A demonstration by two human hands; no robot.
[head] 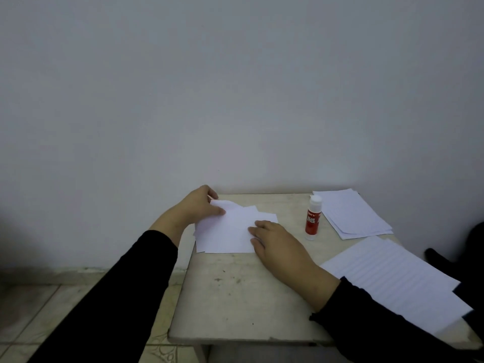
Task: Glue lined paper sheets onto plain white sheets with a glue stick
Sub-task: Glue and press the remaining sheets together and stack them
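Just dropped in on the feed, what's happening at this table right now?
A person in black sleeves is working at a small pale stone table. The left hand pinches the far corner of a loose pile of plain white sheets and lifts it slightly, while the right hand lies flat on the pile's near right side. The red glue stick with a white cap stands upright and capped, untouched, to the right. A stack of lined sheets lies at near right, and another paper stack at the far right.
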